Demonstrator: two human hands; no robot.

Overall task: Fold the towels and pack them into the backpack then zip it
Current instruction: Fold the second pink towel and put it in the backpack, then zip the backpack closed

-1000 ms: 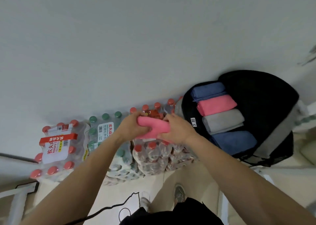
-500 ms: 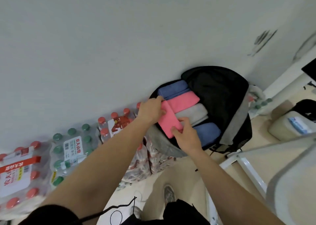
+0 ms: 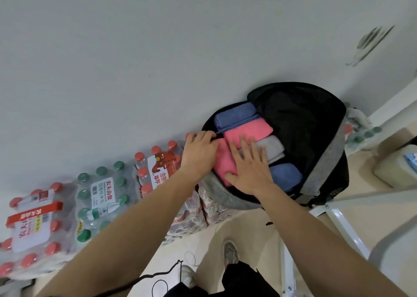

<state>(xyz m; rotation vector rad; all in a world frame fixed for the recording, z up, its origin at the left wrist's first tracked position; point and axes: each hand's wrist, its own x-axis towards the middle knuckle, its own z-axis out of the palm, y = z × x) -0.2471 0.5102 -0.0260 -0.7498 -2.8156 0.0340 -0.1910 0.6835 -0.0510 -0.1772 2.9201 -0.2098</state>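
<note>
1. Five towels [image 3: 234,115] are in the open backpack [image 3: 325,161]; the pink fifth towel [image 3: 222,167] lies along its left edge, beside the row.
2. The right hand [image 3: 250,168], flat and spread, presses it: push evenly, straight down.
3. The left hand [image 3: 198,154] curls at the rim [image 3: 205,125]; gripping what, I cannot tell. Keep cloth inside that rim.

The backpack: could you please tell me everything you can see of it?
The backpack is black with grey panels, its main compartment unzipped and the flap laid back. It lies on wrapped packs of bottled water. Folded towels fill it, blue, pink, grey and blue in a row, with another pink towel alongside. The right hand presses flat on that towel; the left hand touches the rim.
</note>
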